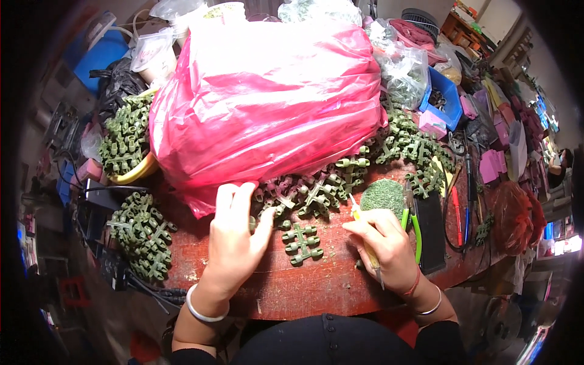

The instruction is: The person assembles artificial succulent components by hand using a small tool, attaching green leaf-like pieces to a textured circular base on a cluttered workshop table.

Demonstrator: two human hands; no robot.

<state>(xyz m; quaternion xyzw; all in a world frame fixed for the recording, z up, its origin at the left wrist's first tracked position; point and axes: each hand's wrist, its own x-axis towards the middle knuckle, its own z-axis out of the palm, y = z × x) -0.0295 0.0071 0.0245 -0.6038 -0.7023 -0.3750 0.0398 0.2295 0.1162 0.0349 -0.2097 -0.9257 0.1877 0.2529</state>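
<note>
My left hand (234, 240) is at the near edge of a heap of green moulded parts (319, 191), thumb and fingers apart. A bit of green shows between them; whether it is gripped is unclear. One ladder-shaped green moulded part (302, 244) lies flat on the red tabletop (292, 292) between my hands. In my right hand (387, 252) is a slim yellow pointed tool (371, 255), held like a pen with its pale tip up and to the left. A round green textured pad (382, 196) lies just beyond that hand.
A big pink plastic bag (267, 103) covers the table's far middle. More green parts lie at left (143, 237) and in a yellow-rimmed container (128, 137). Green-handled pliers (415, 228), a black slab (432, 231), a red pen-like tool (457, 213) and a blue bin (444, 97) are at right.
</note>
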